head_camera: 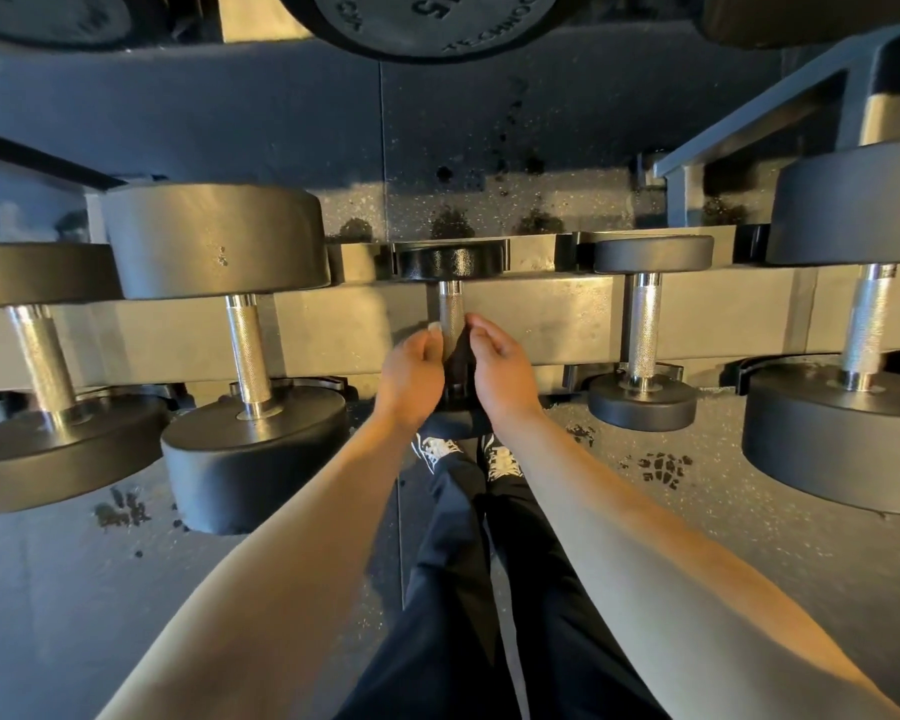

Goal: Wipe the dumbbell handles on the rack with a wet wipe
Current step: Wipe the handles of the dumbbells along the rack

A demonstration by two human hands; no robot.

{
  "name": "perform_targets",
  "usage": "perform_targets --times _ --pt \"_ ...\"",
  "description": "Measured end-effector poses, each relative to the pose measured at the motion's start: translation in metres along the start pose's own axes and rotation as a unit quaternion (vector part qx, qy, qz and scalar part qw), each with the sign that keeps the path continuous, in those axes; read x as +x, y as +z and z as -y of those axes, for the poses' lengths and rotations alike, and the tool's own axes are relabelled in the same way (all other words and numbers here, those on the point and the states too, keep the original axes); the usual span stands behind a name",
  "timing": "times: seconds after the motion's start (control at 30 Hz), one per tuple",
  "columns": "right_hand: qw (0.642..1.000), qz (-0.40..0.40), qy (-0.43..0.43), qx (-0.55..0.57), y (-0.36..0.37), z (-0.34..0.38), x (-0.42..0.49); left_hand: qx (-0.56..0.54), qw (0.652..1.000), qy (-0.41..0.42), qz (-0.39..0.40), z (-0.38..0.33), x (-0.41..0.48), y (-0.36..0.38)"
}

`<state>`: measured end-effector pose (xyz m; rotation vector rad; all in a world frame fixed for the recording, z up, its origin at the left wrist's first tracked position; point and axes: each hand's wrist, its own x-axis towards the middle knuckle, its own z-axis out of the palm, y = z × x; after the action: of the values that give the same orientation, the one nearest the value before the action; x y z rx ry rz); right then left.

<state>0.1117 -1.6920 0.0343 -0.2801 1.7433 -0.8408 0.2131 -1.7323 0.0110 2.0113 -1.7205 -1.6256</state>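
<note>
On the rack (pixel 541 324), both hands' curled fingers (pixel 476 330) flank the middle dumbbell handle (pixel 450 309); their grip cannot be told.

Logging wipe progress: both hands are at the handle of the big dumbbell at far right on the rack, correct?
No. The head view shows the left hand and right hand at the handle of the small middle dumbbell, not the far-right one.

**What the view hides**

The lower half of the middle dumbbell's handle (pixel 451 309) sits behind the left hand (pixel 411 374) and right hand (pixel 500 371); any wipe between them cannot be made out. At top centre, a weight plate (pixel 417 23) is cut off, its lettering partial.
</note>
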Motion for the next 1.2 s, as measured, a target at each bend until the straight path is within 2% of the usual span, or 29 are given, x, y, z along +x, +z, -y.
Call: perform_targets --times 0.17,0.27,0.37,0.43,0.53,0.7,0.83,0.93,1.07,1.2 --pt "0.999 0.011 0.038 0.002 -0.006 -0.008 -0.007 0.104 0.994 -0.022 0.033 0.026 -0.020 0.002" --pt "0.998 0.003 0.068 0.018 -0.008 -0.017 -0.016 0.176 0.984 0.001 -0.001 0.015 -0.029 0.001" --pt "0.995 0.019 0.078 0.057 -0.008 -0.022 -0.016 0.229 0.971 -0.050 -0.049 0.001 -0.035 0.004" --pt "0.992 0.023 0.093 0.084 -0.009 -0.021 -0.012 0.171 0.979 -0.099 -0.053 0.001 -0.036 0.007" --pt "0.990 0.032 0.102 0.096 -0.012 -0.019 -0.007 0.058 0.991 -0.115 -0.042 0.007 -0.035 0.008" --pt "0.994 0.065 0.083 0.021 -0.012 -0.016 -0.009 0.145 0.978 -0.149 0.024 -0.004 -0.016 0.008" --pt "0.994 0.067 0.083 -0.005 -0.013 -0.019 -0.005 0.095 0.972 -0.193 0.095 -0.010 0.000 0.007" --pt "0.994 0.057 0.088 -0.014 -0.009 -0.015 -0.006 0.117 0.974 -0.184 0.066 -0.018 -0.006 0.009" --pt "0.993 0.044 0.104 -0.017 -0.003 -0.004 -0.017 0.174 0.972 -0.159 -0.014 -0.029 -0.034 0.009" --pt "0.992 0.045 0.107 -0.045 -0.006 0.013 -0.032 0.105 0.980 -0.160 -0.054 -0.029 -0.049 -0.005"
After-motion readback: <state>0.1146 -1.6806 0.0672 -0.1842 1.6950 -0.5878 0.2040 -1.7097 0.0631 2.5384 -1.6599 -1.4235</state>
